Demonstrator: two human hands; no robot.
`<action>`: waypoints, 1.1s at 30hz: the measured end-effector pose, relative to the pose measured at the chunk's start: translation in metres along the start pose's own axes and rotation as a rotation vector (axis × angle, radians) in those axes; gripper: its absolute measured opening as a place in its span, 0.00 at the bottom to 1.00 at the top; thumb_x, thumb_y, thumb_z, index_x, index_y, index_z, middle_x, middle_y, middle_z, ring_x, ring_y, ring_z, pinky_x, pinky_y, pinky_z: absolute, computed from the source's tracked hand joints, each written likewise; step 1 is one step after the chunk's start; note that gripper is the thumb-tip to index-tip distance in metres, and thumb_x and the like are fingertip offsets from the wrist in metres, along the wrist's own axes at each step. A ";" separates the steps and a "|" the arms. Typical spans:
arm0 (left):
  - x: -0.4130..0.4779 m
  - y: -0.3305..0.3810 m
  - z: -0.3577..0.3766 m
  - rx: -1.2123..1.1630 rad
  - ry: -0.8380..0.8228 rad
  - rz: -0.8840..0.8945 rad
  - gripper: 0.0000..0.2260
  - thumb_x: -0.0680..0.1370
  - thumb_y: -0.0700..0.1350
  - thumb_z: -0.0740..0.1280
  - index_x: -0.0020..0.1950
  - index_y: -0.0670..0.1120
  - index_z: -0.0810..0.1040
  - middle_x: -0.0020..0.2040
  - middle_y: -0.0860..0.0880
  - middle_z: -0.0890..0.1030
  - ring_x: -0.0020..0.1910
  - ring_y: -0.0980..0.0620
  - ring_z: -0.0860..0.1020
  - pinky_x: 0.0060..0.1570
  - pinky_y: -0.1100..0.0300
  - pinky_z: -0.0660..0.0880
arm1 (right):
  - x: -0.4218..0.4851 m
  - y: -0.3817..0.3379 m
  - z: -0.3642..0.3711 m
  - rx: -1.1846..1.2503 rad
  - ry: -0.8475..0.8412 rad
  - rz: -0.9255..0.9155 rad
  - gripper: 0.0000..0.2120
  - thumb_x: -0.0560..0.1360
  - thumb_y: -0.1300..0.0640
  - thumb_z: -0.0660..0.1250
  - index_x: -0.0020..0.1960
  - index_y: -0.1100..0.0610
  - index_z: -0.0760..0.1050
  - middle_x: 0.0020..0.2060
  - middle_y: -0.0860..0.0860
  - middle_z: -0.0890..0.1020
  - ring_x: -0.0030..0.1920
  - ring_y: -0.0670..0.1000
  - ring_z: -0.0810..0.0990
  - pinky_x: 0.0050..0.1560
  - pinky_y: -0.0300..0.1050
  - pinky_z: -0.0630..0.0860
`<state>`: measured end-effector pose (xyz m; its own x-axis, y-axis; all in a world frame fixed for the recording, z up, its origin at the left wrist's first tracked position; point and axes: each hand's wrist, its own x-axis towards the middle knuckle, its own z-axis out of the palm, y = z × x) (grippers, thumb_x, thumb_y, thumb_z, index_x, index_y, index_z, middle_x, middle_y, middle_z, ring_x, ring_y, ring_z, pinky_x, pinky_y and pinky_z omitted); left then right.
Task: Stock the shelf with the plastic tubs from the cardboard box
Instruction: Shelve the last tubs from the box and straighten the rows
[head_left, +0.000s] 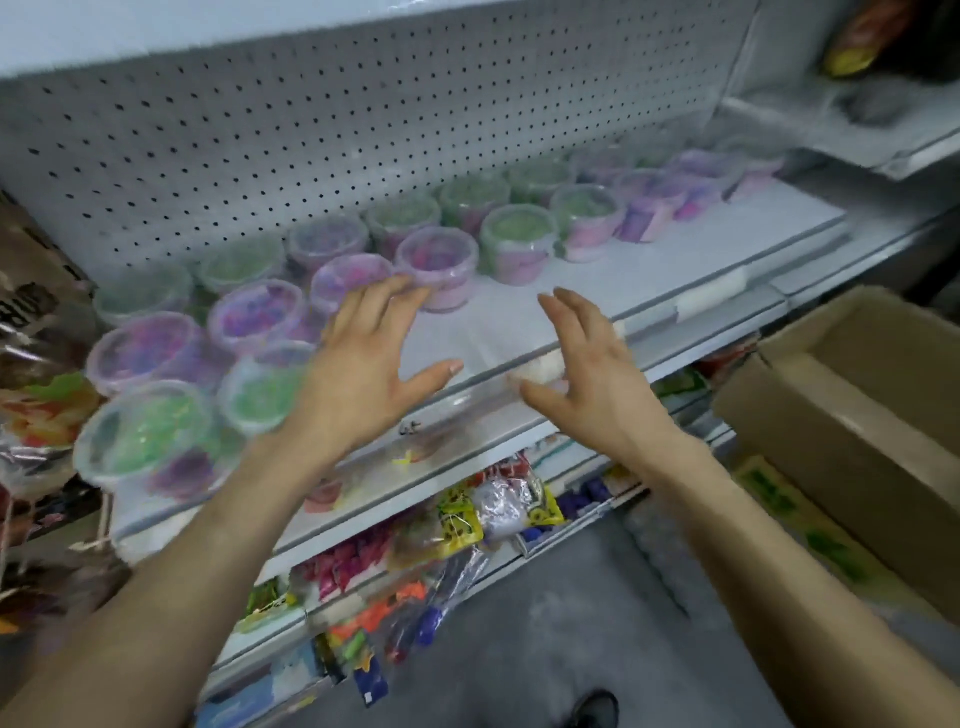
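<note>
Several clear plastic tubs with purple, pink and green contents stand in rows on the white shelf (613, 275), against its pegboard back. One purple tub (439, 267) stands just beyond my left hand's fingertips. My left hand (369, 364) hovers over the shelf's front with fingers spread, holding nothing. My right hand (587, 364) hovers beside it, fingers spread and empty, above the shelf's front edge. The brown cardboard box (841, 395) stands open at the right; its inside is hidden from here.
Lower shelves below hold bagged toys and colourful packets (467, 514). Dark printed bags (36, 332) hang at the left edge. A neighbouring shelf unit (841, 130) sits at the upper right. Grey floor (545, 639) lies underneath, with a shoe tip at the bottom.
</note>
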<state>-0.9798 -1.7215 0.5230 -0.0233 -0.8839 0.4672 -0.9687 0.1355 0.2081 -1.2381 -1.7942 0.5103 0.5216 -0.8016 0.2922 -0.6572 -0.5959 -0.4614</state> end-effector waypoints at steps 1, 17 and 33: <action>0.013 0.019 0.014 -0.004 -0.005 0.029 0.36 0.76 0.68 0.65 0.76 0.46 0.70 0.75 0.45 0.70 0.73 0.40 0.69 0.71 0.42 0.69 | -0.004 0.019 -0.012 -0.030 0.017 0.008 0.43 0.75 0.40 0.68 0.83 0.56 0.58 0.81 0.57 0.60 0.80 0.59 0.61 0.75 0.63 0.69; 0.157 0.302 0.201 -0.123 -0.288 0.400 0.37 0.75 0.70 0.59 0.78 0.49 0.66 0.77 0.44 0.66 0.74 0.41 0.66 0.69 0.41 0.70 | -0.139 0.267 -0.168 -0.268 0.148 0.494 0.43 0.76 0.39 0.72 0.83 0.54 0.59 0.82 0.56 0.59 0.82 0.58 0.58 0.80 0.56 0.61; 0.267 0.399 0.395 -0.155 -0.664 0.629 0.35 0.78 0.67 0.65 0.81 0.55 0.61 0.81 0.46 0.59 0.78 0.42 0.62 0.72 0.41 0.67 | -0.193 0.425 -0.165 -0.237 0.138 1.061 0.44 0.75 0.40 0.73 0.82 0.55 0.58 0.80 0.57 0.61 0.78 0.61 0.62 0.75 0.58 0.66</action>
<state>-1.4705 -2.0805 0.3916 -0.7167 -0.6959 -0.0452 -0.6868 0.6932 0.2184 -1.7079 -1.9011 0.3956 -0.4269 -0.9023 -0.0603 -0.8317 0.4179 -0.3655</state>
